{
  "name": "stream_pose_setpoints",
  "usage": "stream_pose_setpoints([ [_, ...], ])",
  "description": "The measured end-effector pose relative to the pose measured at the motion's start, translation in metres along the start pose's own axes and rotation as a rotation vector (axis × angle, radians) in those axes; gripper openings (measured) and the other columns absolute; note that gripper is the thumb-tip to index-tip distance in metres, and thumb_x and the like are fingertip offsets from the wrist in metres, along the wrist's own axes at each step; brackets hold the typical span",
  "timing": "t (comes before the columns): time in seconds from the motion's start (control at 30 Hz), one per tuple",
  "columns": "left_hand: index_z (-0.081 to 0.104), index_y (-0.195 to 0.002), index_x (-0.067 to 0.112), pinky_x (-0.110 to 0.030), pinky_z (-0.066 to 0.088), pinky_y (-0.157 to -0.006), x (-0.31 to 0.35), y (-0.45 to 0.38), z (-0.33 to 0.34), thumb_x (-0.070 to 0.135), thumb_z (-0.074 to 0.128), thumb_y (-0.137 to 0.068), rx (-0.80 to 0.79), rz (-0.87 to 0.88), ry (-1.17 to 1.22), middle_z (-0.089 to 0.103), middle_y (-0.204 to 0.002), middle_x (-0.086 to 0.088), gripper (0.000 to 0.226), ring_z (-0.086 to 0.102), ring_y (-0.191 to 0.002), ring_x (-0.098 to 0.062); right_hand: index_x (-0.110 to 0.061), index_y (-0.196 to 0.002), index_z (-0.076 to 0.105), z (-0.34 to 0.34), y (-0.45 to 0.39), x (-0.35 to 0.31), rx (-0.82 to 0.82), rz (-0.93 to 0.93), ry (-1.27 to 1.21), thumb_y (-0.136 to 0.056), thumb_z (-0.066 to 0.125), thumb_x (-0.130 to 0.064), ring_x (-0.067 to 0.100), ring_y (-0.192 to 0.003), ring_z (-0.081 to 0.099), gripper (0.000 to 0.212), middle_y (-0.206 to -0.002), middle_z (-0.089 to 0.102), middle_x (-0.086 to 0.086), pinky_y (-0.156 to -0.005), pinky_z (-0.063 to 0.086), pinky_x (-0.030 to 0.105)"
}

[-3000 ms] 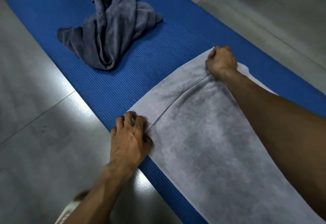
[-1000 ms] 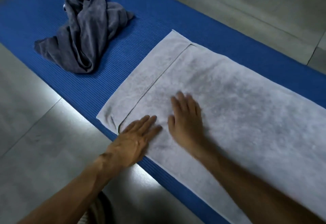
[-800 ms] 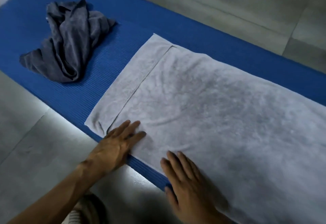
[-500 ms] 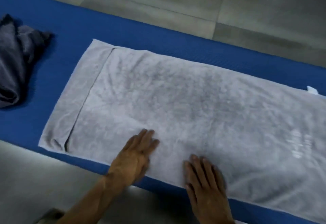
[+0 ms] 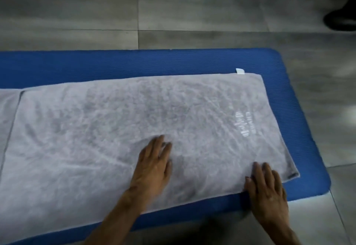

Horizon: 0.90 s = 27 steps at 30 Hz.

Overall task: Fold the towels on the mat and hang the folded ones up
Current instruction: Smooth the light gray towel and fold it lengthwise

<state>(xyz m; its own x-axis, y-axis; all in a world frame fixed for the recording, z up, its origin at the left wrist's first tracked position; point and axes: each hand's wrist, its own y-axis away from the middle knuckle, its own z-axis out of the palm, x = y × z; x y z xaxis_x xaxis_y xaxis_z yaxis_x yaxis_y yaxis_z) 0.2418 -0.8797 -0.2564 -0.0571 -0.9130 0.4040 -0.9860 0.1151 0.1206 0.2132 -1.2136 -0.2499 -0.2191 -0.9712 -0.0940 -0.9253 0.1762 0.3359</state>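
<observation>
Your view has swung along the mat point(image 5: 134, 65) since half a second ago: the dark crumpled towel that lay off beyond your left hand point(image 5: 154, 165) is now out of sight, and the mat's rounded end has come into view past your right hand point(image 5: 266, 188). Both hands have slid along the pale grey towel point(image 5: 96, 129) toward that end.

Your left hand lies flat on the towel, fingers straight and loosely spread, palm down on the cloth ahead of the near hem. Your right hand lies flat too, fingers straight, its fingertips on the towel's near edge close to the corner and its palm over the blue mat strip just below it. The two hands are apart, neither gripping anything.

The towel lies spread lengthwise on the mat, doubled over, with a lower layer showing as a strip far out past your left hand. Ahead of your right hand, pale lettering point(image 5: 244, 125) marks the cloth; it is too blurred to read. Further ahead still, a small white tag point(image 5: 240, 71) sticks out at the towel's far edge. Grey floor tiles point(image 5: 77, 13) surround the mat.
</observation>
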Motion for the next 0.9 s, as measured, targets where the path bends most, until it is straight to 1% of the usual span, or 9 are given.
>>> stream_pose_setpoints([
  [0.1,0.044,-0.142,0.017,-0.056,0.039,-0.104,0.012,-0.020,-0.006,0.040,0.047,-0.090,-0.144,0.005,-0.022,0.023,-0.157,-0.013,0.057,0.027,-0.143,-0.032,-0.031,-0.155,0.016,-0.009,-0.015,-0.017,0.036,-0.240,0.057,-0.101,0.021,-0.049,0.024,-0.149,0.016,0.057,-0.162,0.018,0.000,-0.118,0.021,0.043],
  [0.17,0.012,-0.153,0.031,-0.063,0.017,-0.113,0.017,-0.028,-0.006,0.049,0.053,-0.090,-0.316,0.011,-0.076,-0.019,-0.159,-0.007,0.077,-0.010,-0.147,-0.031,-0.032,-0.154,0.022,-0.007,-0.020,-0.015,-0.008,-0.341,0.145,-0.101,0.019,-0.049,0.023,-0.146,0.026,0.055,-0.161,0.022,-0.004,-0.113,0.025,0.040],
  [0.27,-0.023,-0.144,0.044,-0.068,-0.002,-0.111,0.030,-0.040,-0.012,0.057,0.065,-0.080,-0.588,-0.043,-0.144,-0.049,-0.144,-0.004,0.110,-0.039,-0.135,-0.037,-0.028,-0.145,0.039,-0.016,-0.029,-0.006,-0.005,-0.062,0.121,-0.098,0.027,-0.049,0.031,-0.134,0.042,0.053,-0.153,0.039,0.000,-0.107,0.035,0.049],
  [0.33,-0.027,-0.141,0.046,-0.073,0.001,-0.107,0.037,-0.047,-0.013,0.054,0.071,-0.076,-0.641,-0.045,-0.169,-0.053,-0.141,-0.009,0.118,-0.041,-0.131,-0.045,-0.018,-0.138,0.047,-0.029,-0.051,-0.020,0.087,-0.074,0.091,-0.093,0.031,-0.046,0.036,-0.124,0.048,0.055,-0.143,0.050,0.010,-0.101,0.041,0.054],
  [0.4,-0.029,-0.140,0.046,-0.075,0.003,-0.106,0.040,-0.053,-0.012,0.052,0.075,-0.073,-0.696,-0.061,-0.197,-0.055,-0.138,-0.012,0.124,-0.041,-0.128,-0.049,-0.015,-0.142,0.043,-0.040,-0.087,-0.052,0.158,-0.213,0.020,-0.094,0.029,-0.044,0.037,-0.131,0.044,0.058,-0.148,0.043,0.012,-0.106,0.038,0.054],
  [0.57,-0.033,-0.137,0.050,-0.077,0.002,-0.104,0.040,-0.058,-0.008,0.052,0.080,-0.067,-0.762,-0.094,-0.198,-0.059,-0.134,-0.011,0.132,-0.044,-0.125,-0.050,-0.025,-0.153,0.027,-0.042,-0.205,-0.118,0.048,-0.438,-0.018,-0.097,0.019,-0.051,0.031,-0.148,0.019,0.063,-0.161,0.021,0.005,-0.119,0.021,0.049],
  [0.7,-0.038,-0.134,0.048,-0.074,0.007,-0.107,0.040,-0.055,-0.012,0.058,0.077,-0.067,-0.717,-0.045,-0.260,-0.057,-0.136,-0.012,0.133,-0.041,-0.127,-0.050,-0.028,-0.154,0.019,-0.064,-0.286,-0.087,0.006,-0.195,0.028,-0.091,0.011,-0.059,0.030,-0.149,0.014,0.071,-0.163,0.013,0.004,-0.120,0.012,0.048],
  [0.8,-0.036,-0.136,0.047,-0.074,0.006,-0.108,0.040,-0.055,-0.012,0.057,0.076,-0.068,-0.711,-0.030,-0.230,-0.057,-0.136,-0.012,0.131,-0.041,-0.127,-0.050,-0.023,-0.153,0.018,-0.082,-0.290,-0.058,0.012,0.044,-0.044,-0.099,0.031,-0.044,0.035,-0.147,0.013,0.060,-0.163,0.011,0.006,-0.118,0.015,0.050],
  [0.9,-0.032,-0.139,0.046,-0.074,0.005,-0.108,0.039,-0.056,-0.012,0.056,0.076,-0.069,-0.704,-0.038,-0.228,-0.058,-0.135,-0.012,0.129,-0.041,-0.127,-0.050,-0.022,-0.155,0.013,-0.072,-0.237,-0.045,0.118,-0.148,-0.039,-0.099,0.019,-0.050,0.032,-0.150,0.010,0.063,-0.164,0.009,0.007,-0.119,0.017,0.054],
])
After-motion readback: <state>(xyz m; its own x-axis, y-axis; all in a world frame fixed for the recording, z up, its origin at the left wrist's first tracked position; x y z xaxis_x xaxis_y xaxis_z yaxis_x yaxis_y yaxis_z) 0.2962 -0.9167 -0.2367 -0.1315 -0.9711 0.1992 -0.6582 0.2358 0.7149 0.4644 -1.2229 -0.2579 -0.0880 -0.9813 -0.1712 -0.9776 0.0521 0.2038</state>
